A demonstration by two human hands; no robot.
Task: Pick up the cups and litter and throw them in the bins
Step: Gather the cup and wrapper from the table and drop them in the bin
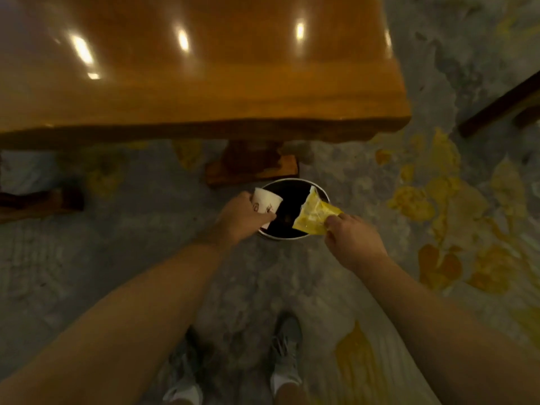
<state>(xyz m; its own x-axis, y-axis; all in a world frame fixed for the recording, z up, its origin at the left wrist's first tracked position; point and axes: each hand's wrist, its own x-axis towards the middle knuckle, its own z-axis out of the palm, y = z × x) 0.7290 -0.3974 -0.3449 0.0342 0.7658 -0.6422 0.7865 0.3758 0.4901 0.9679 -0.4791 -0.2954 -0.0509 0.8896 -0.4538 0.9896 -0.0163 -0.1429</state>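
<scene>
A round metal bin (292, 182) with a dark inside stands on the floor in front of my feet. My left hand (241, 217) grips a white paper cup (266, 202) with a dark print, held tilted over the bin's left rim. My right hand (353, 239) pinches a yellow plastic wrapper (314, 214) by its corner, and the wrapper hangs over the bin's right side. Both items are above the bin's opening.
A glossy orange wooden table (204, 83) fills the upper view, its thick base (252, 165) just behind the bin. A dark wooden furniture leg (496, 109) slants at the right. The grey floor has yellow patches (438, 185). My shoes (285, 355) stand below the bin.
</scene>
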